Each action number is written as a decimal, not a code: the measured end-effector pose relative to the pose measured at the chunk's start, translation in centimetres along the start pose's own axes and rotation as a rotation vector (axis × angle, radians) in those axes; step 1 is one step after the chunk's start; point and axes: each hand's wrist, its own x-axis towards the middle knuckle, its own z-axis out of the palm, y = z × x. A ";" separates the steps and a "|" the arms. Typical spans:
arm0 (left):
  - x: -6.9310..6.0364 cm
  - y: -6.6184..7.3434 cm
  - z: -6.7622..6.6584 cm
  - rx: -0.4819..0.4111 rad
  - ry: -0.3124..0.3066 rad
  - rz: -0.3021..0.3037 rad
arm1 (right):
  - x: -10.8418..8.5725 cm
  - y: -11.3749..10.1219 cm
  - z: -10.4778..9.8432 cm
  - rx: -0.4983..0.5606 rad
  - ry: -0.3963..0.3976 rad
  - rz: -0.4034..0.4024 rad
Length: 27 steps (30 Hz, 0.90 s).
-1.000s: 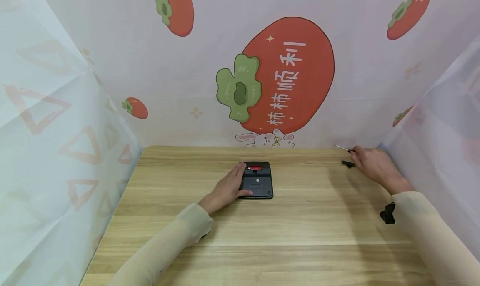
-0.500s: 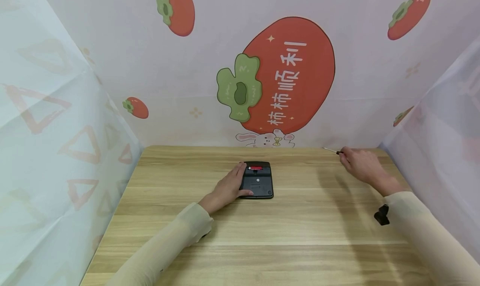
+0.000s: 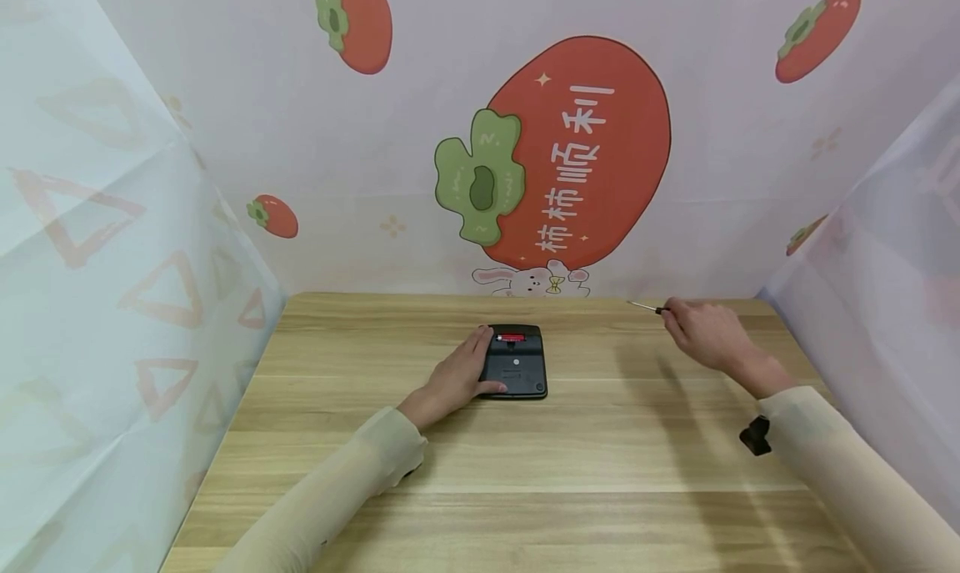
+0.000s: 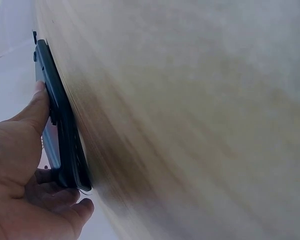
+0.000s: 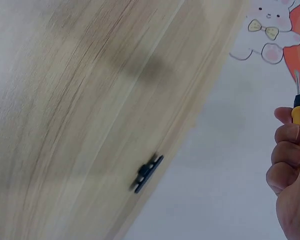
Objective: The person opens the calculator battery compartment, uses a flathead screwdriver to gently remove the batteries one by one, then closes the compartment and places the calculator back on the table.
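A black calculator (image 3: 525, 381) lies face down on the wooden table, its battery bay uncovered and a red battery (image 3: 511, 338) inside. My left hand (image 3: 448, 381) grips it by the left side; the left wrist view shows the thumb on its upper face and fingers round an edge. Off to the right, my right hand (image 3: 708, 335) holds a small screwdriver (image 5: 297, 111) with a yellow handle and dark collar. Its thin metal shaft points left, above the table and apart from the calculator.
A small black cover-like piece (image 5: 149, 173) lies near the table's far edge in the right wrist view; the head view hides it behind the right hand. White printed cloth (image 3: 360, 256) walls in the wooden table (image 3: 585, 473) at the back and sides.
My right hand has moved left with the screwdriver, away from the small black piece, which the hand now hides in the head view. The left hand and calculator stay put.
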 end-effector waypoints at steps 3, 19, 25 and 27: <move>-0.1 0.1 0.0 -0.005 -0.004 -0.005 | 0.2 -0.5 0.0 0.001 -0.036 0.011; 0.0 0.2 -0.1 0.005 -0.014 -0.019 | 1.1 -2.6 -0.4 0.009 -0.119 0.006; -0.1 0.3 -0.1 -0.007 -0.011 -0.019 | 1.6 -3.5 -0.5 -0.002 -0.114 -0.040; -0.1 0.3 -0.2 -0.013 -0.013 -0.022 | 1.7 -3.9 -0.6 -0.006 -0.116 -0.051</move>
